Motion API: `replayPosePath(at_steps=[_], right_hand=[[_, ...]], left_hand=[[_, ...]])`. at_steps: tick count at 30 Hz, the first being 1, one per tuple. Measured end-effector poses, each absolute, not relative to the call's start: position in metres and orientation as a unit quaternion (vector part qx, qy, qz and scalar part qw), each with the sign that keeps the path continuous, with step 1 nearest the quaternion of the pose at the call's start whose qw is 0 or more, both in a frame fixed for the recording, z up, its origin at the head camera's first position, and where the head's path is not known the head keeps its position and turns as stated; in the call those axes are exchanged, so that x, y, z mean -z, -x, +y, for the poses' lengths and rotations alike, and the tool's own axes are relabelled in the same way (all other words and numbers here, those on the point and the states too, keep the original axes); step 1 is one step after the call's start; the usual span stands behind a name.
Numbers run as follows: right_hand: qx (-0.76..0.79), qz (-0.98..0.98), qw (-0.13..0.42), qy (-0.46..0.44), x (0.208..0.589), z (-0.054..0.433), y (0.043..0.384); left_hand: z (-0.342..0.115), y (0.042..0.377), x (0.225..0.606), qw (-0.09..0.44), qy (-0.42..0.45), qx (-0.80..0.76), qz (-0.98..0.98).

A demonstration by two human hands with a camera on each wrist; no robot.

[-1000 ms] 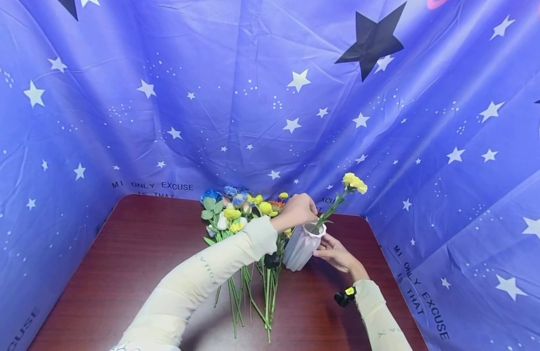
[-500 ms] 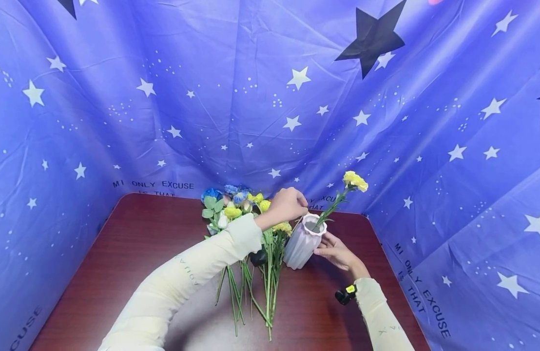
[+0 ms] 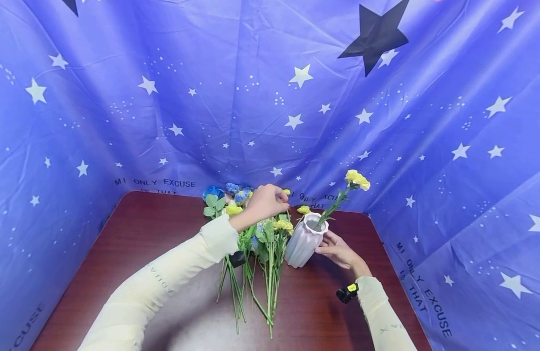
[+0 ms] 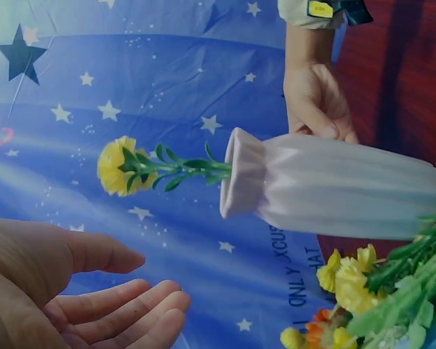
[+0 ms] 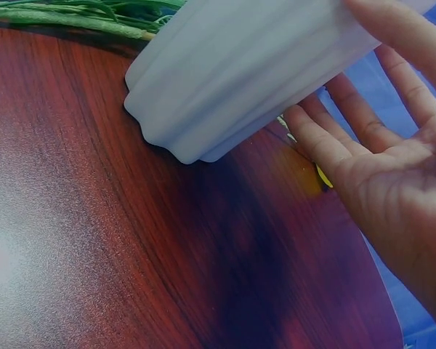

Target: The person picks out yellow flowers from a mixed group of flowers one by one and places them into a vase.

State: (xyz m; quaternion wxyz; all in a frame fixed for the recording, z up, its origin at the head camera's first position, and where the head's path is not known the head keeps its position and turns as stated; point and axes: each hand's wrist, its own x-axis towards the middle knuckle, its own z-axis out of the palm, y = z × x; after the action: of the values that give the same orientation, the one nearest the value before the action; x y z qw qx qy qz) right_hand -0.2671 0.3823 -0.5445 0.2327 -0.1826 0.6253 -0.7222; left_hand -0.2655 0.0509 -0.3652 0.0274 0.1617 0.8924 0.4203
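A pale pinkish-white fluted vase [image 3: 301, 243] stands tilted on the table, with one yellow carnation [image 3: 356, 180] leaning out of its mouth. My right hand [image 3: 340, 252] holds the vase from the right, thumb on the near side and fingers behind it, as the right wrist view [image 5: 400, 167] shows. My left hand [image 3: 261, 204] hovers over the loose flowers [image 3: 270, 243], left of the vase. In the left wrist view its fingers [image 4: 123, 309] are loosely bent, thumb apart, and nothing is between them. Part of the flower pile is hidden under the left hand and sleeve.
The flowers lie with heads toward the back and green stems [image 3: 270, 302] toward the front of the dark red table [image 3: 134, 234]. A blue rose [image 3: 213, 193] is at the pile's far left. Starry blue cloth [image 3: 208, 122] surrounds the table's back and sides.
My left hand has drawn away from the vase's mouth to the left, over the flowers. The right hand, the vase and its carnation stay nearly in place.
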Motion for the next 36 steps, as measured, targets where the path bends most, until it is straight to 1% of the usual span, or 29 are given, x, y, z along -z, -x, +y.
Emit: replayPosePath(at_steps=[7,13,23,27,30,36], right_hand=[[0.723,0.625,0.236,0.175,0.544,0.382,0.266],[0.722,0.626,0.237,0.176,0.545,0.382,0.266],[0.724,0.622,0.238,0.180,0.544,0.382,0.267],[0.727,0.619,0.238,0.180,0.543,0.382,0.267],[0.728,0.617,0.238,0.181,0.543,0.382,0.267],[0.726,0.618,0.239,0.186,0.543,0.381,0.266]], left_hand=[[0.033,0.261,0.377,0.030,-0.139,-0.431,0.891],[0.021,0.257,0.389,0.050,-0.128,-0.425,0.895],[0.008,0.250,0.408,0.061,-0.105,-0.394,0.911],[0.004,0.248,0.418,0.087,-0.099,-0.376,0.917],[0.001,0.246,0.427,0.117,-0.094,-0.368,0.918],[-0.001,0.242,0.446,0.155,-0.059,-0.360,0.918]])
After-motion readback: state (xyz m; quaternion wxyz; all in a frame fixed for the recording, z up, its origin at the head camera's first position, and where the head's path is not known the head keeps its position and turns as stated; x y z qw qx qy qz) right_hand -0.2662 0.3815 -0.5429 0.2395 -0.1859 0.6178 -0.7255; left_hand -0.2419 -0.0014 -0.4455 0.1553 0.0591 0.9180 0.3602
